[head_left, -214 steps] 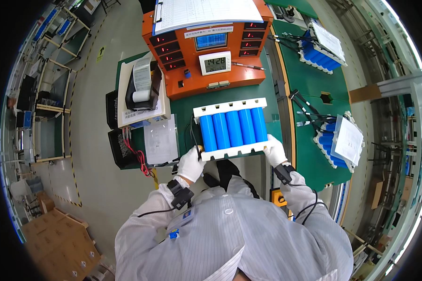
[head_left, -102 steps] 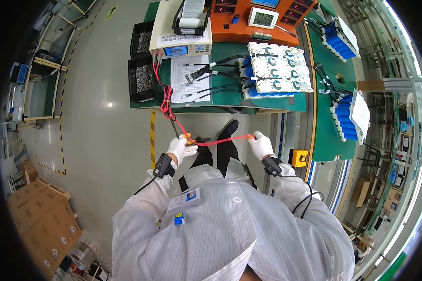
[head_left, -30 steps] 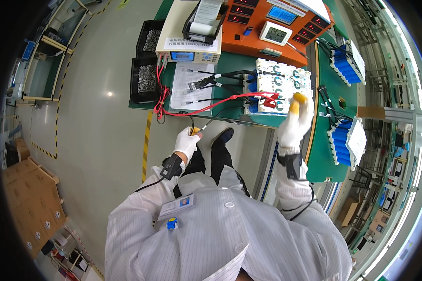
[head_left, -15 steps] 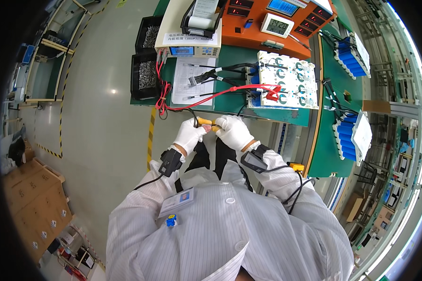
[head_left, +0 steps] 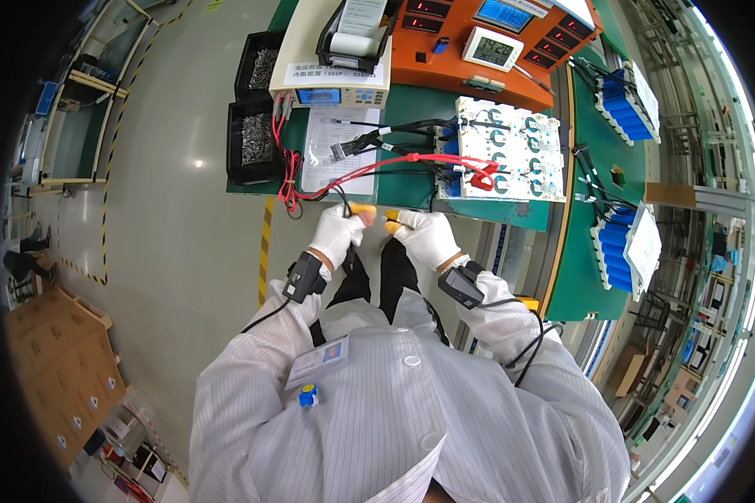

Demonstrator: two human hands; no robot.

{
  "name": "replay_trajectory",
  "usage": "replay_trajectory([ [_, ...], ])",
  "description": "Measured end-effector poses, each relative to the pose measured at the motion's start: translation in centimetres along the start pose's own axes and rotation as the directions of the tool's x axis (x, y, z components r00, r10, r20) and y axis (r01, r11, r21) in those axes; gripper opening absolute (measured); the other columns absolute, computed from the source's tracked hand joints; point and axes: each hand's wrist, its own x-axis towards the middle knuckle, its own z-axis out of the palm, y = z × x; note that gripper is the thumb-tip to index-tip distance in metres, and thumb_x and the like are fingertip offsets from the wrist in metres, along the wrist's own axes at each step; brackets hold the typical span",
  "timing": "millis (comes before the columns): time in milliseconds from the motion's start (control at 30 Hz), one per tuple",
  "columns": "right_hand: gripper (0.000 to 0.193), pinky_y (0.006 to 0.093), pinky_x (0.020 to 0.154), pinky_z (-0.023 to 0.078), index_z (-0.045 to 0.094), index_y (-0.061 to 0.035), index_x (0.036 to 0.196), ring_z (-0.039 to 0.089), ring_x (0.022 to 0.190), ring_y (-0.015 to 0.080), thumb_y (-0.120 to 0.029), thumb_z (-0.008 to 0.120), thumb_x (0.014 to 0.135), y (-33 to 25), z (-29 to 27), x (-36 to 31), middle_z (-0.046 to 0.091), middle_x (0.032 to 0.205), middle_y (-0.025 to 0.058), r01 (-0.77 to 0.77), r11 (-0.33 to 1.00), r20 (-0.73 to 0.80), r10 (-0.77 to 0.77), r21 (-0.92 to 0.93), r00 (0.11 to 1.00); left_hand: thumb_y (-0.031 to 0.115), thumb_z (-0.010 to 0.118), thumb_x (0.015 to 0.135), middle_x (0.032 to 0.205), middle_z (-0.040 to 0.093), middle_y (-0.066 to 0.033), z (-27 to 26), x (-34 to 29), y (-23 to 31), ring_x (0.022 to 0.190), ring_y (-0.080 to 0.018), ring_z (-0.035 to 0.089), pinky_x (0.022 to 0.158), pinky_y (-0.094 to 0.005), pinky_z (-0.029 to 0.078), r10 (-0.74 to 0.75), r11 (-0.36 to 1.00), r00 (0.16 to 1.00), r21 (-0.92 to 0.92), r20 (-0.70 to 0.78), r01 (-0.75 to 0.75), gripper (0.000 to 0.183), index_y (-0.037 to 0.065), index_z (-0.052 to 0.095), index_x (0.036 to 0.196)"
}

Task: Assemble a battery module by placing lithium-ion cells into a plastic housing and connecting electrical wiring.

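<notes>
Green matting covers the workbench (head_left: 411,189), which stands on a grey factory floor marked with yellow-and-black tape, and more benches with blue battery cells (head_left: 625,96) run off to the right. On the bench lies a white battery pack (head_left: 503,159) with round terminals facing up, a red clip (head_left: 481,174) fastened at its near left edge, and behind it an orange instrument cabinet (head_left: 478,38) and a cream tester (head_left: 331,80) with a small printer on top. Both gloved hands meet just off the front edge of the bench, below and to the left of the pack. The left hand (head_left: 337,235) is closed around a yellow-tipped connector (head_left: 362,208) on the end of the black cable, next to the red cable (head_left: 369,168) that arcs back to the tester and on to the clip. The right hand (head_left: 428,237) is likewise curled shut, pinching a second yellow-tipped end (head_left: 392,225). The two yellow tips point toward each other, nearly touching, their long axes roughly in line across the body. The pack sits up and to the right of them, nearer the right hand than the left. A black tray of screws (head_left: 256,138) sits at the bench's left end.
</notes>
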Motion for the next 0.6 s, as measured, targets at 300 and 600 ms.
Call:
replay_trajectory([
  [300, 0.013, 0.0453, 0.068, 0.052, 0.069, -0.0102, 0.090, 0.067, 0.074, 0.0341, -0.022, 0.063, 0.087, 0.3, 0.9, -0.6, 0.067, 0.076, 0.0132, 0.317, 0.864, 0.236, -0.239, -0.390, 0.942, 0.020, 0.068, 0.094, 0.070, 0.061, -0.0057, 2.3, 5.6, 0.9, 0.040, -0.0087, 0.042, 0.036, -0.0256, 0.032, 0.118, 0.975, 0.971, -0.159, -0.208, -0.152, 0.019, 0.004, 0.059, 0.100],
  [600, 0.011, 0.0440, 0.071, 0.049, 0.068, -0.0107, 0.085, 0.067, 0.074, 0.0308, -0.020, 0.064, 0.082, 1.3, 2.2, -0.9, 0.067, 0.074, 0.0104, 0.324, 0.828, 0.192, -0.264, -0.457, 0.945, 0.019, 0.070, 0.091, 0.066, 0.058, -0.0048, 2.4, 5.7, 1.2, 0.037, -0.0089, 0.042, 0.034, -0.0267, 0.032, 0.143, 0.966, 0.965, -0.179, -0.220, -0.184, 0.019, 0.005, 0.058, 0.093],
])
